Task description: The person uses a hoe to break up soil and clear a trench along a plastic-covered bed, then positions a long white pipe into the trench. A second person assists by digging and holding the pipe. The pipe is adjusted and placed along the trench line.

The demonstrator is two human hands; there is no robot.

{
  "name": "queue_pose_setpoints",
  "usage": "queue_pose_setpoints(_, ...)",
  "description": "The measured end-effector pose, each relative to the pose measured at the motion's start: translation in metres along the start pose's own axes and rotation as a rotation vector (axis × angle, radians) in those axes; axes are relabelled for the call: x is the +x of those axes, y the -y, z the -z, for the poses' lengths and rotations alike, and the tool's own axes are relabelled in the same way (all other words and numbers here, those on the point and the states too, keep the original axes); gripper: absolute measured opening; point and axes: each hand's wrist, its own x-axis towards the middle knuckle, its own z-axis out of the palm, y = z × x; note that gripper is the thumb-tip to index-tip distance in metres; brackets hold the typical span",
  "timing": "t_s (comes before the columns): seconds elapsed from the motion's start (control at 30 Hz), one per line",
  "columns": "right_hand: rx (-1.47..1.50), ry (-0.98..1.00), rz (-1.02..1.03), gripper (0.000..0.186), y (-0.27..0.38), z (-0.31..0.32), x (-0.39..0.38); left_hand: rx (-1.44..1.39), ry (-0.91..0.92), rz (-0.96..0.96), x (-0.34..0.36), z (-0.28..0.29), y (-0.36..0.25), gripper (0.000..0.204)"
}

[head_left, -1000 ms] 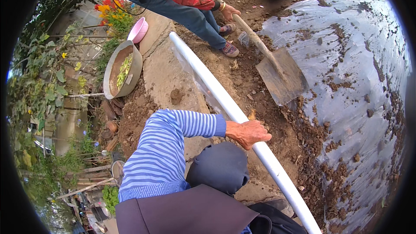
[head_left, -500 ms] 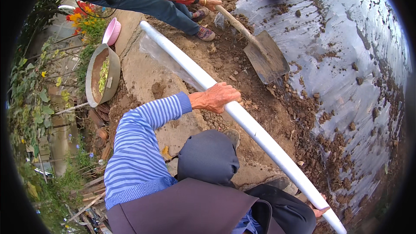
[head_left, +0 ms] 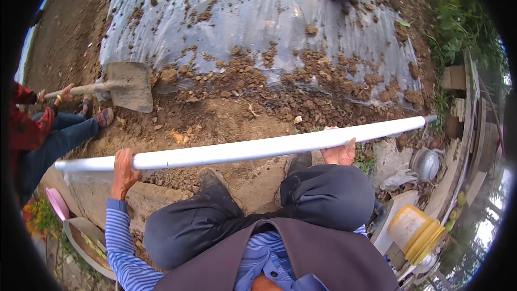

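A long white roll of plastic film (head_left: pixel 242 150) lies crosswise in front of my knees, its right end slightly farther off. From its right end sticks a dark, narrow core (head_left: pixel 430 119). A loose flap of clear film hangs under the left part. My left hand (head_left: pixel 125 171) is wrapped over the roll near its left end, fingers closed. My right hand (head_left: pixel 339 152) grips it from below right of the middle, thumb on the near side, with the other fingers mostly hidden behind the roll.
Beyond the roll, clear plastic sheeting (head_left: pixel 231 16) covers a soil bed, with clods along its near edge. At left a person in red holds a shovel (head_left: pixel 131 86), its blade by the sheeting. Nearby stand a pink basin (head_left: pixel 57 203), a metal tub (head_left: pixel 86 242) and, right, a yellow bucket (head_left: pixel 412 231).
My view has swung to the right, so the bed now lies ahead and the roll runs nearly level across it. Both hands remain on the roll. The person with the shovel now appears farther left.
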Motion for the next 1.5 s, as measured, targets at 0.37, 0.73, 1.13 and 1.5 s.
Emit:
queue_pose_setpoints(0.37, -0.115, 0.028, -0.356, 0.074, -0.072, -0.009, 0.031, 0.102, 0.22, 0.237, -0.022, -0.031, 0.145, 0.061)
queue_pose_setpoints(0.73, -0.23, -0.084, -0.561, 0.084, -0.111, 0.017, 0.078, 0.189, 0.108, 0.014, -0.008, -0.063, 0.186, 0.049)
queue_pose_setpoints(1.13, -0.298, -0.248, -0.526, 0.081, -0.133, 0.029, 0.09, 0.155, 0.44, 0.184, -0.002, -0.086, 0.208, 0.06)
queue_pose_setpoints(1.5, -0.353, -0.239, -0.545, 0.089, -0.128, 0.029, 0.09, 0.148, 0.534, 0.221, 0.017, -0.1, 0.206, 0.057)
